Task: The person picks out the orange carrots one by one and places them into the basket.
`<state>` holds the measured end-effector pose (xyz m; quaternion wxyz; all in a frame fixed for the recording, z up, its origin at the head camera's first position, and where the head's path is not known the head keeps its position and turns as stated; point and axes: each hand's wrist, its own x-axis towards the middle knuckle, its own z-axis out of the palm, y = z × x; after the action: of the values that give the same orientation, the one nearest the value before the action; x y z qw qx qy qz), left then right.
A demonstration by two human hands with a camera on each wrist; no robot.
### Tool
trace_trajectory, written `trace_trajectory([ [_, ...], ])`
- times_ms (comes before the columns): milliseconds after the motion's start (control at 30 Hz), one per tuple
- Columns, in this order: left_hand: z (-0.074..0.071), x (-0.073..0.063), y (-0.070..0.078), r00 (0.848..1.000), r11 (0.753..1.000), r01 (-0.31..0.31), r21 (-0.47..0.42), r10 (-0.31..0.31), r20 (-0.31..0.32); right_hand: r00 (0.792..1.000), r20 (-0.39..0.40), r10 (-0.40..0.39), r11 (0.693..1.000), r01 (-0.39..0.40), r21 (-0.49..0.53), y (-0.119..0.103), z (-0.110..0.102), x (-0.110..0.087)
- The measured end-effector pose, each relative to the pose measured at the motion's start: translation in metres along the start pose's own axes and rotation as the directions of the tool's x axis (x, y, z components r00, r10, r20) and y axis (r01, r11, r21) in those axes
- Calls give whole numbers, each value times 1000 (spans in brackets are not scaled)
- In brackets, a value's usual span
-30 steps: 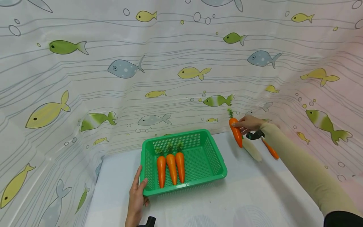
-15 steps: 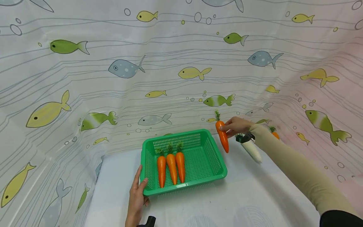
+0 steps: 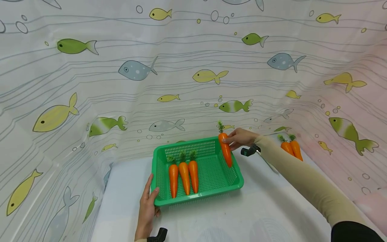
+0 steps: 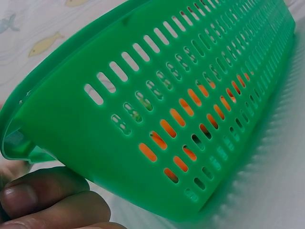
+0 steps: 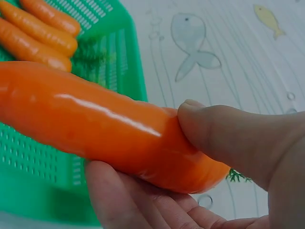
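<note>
My right hand [image 3: 240, 138] pinches an orange carrot [image 3: 225, 150] with a green leafy top, between thumb and fingers. This carrot is above the right end of a green plastic basket [image 3: 198, 197], tip pointing down. Three more carrots [image 3: 184, 178] lie side by side in the basket's left half, leaf ends toward the far side. At the basket's near left corner, my left hand [image 3: 147, 206] grips the rim. In the left wrist view, its curled fingers [image 4: 57, 205] show below the rim, and orange shows through the slots of the basket wall [image 4: 66, 129].
Two further carrots [image 3: 291, 148] lie at the back right of the white table [image 3: 127, 188], partly behind the right sleeve [image 3: 299, 178]. A white radish-like vegetable there is almost wholly hidden by the forearm. A fish-patterned sheet [image 3: 169, 111] rises behind the table.
My right hand has carried the carrot leftward from the right side of the table to above the basket's right end. The left hand has stayed at the corner.
</note>
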<state>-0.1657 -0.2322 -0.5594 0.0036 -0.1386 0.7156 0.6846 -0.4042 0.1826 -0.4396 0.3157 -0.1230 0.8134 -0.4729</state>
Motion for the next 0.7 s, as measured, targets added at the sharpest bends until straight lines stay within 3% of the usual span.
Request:
trace_trajectory([
  [433, 0, -1, 0, 1000, 1000, -1, 1, 1, -2, 994, 105, -18, 1000, 18, -4, -7, 32, 20],
  [700, 1, 0, -1, 1000, 1000, 6, 1, -6, -6, 987, 163, 16, 999, -21, 29, -4, 60, 35],
])
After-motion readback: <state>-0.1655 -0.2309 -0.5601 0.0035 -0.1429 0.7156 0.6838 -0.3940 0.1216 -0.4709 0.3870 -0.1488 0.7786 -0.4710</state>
